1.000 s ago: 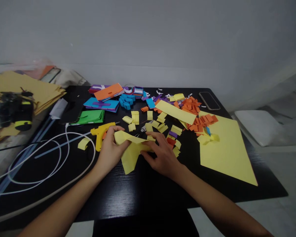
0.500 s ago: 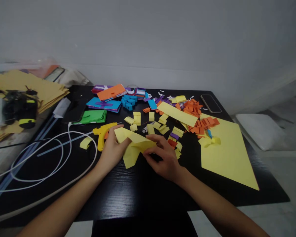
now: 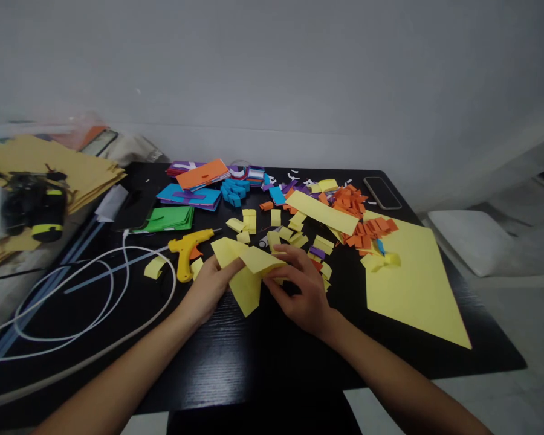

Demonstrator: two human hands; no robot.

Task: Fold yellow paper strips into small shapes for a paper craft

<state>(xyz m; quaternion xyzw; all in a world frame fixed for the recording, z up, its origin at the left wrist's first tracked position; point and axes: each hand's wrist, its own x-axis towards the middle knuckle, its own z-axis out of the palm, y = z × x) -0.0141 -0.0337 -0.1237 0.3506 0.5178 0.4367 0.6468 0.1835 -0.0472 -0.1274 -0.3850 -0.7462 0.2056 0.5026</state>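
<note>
A folded yellow paper [image 3: 245, 275] is held between both hands above the dark table, its lower corner pointing down. My left hand [image 3: 211, 284] grips its left side, with the thumb on top of the sheet. On the right edge, my right hand [image 3: 299, 287] pinches the paper between thumb and fingers. A yellow glue gun [image 3: 185, 251] lies just beyond my left hand. Small folded yellow pieces [image 3: 249, 221] are scattered behind the held paper, and a long yellow strip [image 3: 324, 211] rests over some of the pile.
Orange pieces [image 3: 372, 229] and a large yellow sheet [image 3: 412, 290] lie on the right, near a phone [image 3: 382, 193]. Green [image 3: 170, 219] and blue [image 3: 190, 196] paper stacks sit at the back left. A white cable [image 3: 113, 290] loops over the table's left side.
The yellow paper has turned in my hands, so its right flap now stands up more and its lower corner has swung right. My left hand has shifted slightly down, uncovering more of the glue gun.
</note>
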